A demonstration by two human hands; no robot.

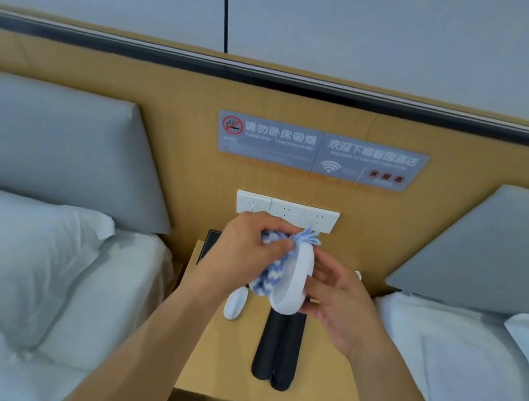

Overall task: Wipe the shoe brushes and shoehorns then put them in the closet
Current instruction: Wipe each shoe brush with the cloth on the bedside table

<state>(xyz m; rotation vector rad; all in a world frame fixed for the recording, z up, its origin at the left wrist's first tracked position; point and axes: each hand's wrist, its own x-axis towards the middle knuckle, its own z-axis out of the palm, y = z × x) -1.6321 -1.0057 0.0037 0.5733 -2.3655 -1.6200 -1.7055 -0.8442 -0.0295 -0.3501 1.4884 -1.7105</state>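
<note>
My right hand [336, 298] grips a white oval shoe brush [295, 281] above the nightstand. Against its left side my left hand [248, 249] holds a blue, white and yellow knitted cloth [267, 270]. A second white brush [235, 303] lies on the wooden nightstand [212, 365] just below my left hand. Two dark shoehorns [277, 351] lie side by side on the nightstand, running toward me; their far ends are hidden under the held brush.
Beds with white linen flank the nightstand, one at the left [37, 268] and one at the right [471, 372]. A wooden wall panel carries a socket strip [289, 211] and grey signs [319, 153]. A dark flat item [211, 244] stands at the nightstand's back left.
</note>
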